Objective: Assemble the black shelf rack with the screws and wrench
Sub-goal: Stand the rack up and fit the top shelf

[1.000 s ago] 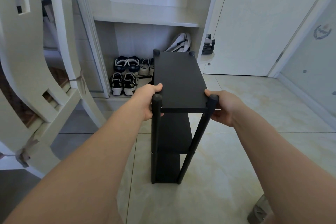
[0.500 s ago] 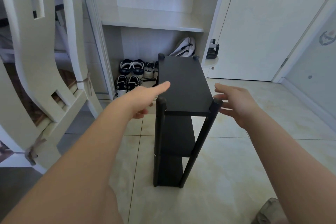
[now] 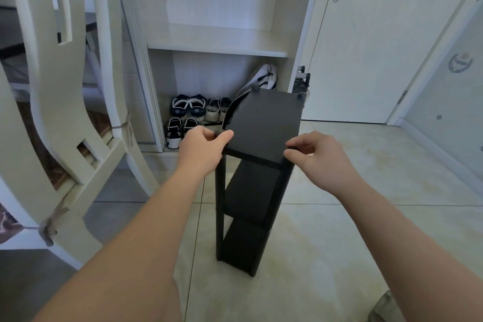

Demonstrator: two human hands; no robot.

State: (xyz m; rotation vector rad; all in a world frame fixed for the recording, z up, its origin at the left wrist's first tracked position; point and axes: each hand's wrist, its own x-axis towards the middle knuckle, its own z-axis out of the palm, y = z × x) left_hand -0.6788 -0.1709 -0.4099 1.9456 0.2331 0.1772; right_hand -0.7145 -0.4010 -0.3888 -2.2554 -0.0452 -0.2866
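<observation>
The black shelf rack (image 3: 264, 123) stands upright on the tiled floor in the middle of the head view, three boards between four round posts. My left hand (image 3: 202, 148) is closed around the cap of its near left post. My right hand (image 3: 317, 155) pinches the cap of the near right post with fingertips and thumb. The two far post caps stick up above the top board. No screws or wrench are in sight.
A white chair (image 3: 68, 102) stands close on the left. Behind the rack is an open cabinet (image 3: 217, 48) with several shoes (image 3: 189, 112) and a bag on its floor. A white door (image 3: 366, 34) is at the right. Pale floor tiles (image 3: 352, 230) stretch right.
Both hands had let go and opened half a second ago; now they have closed on the near post caps. The view has moved closer and tilted up.
</observation>
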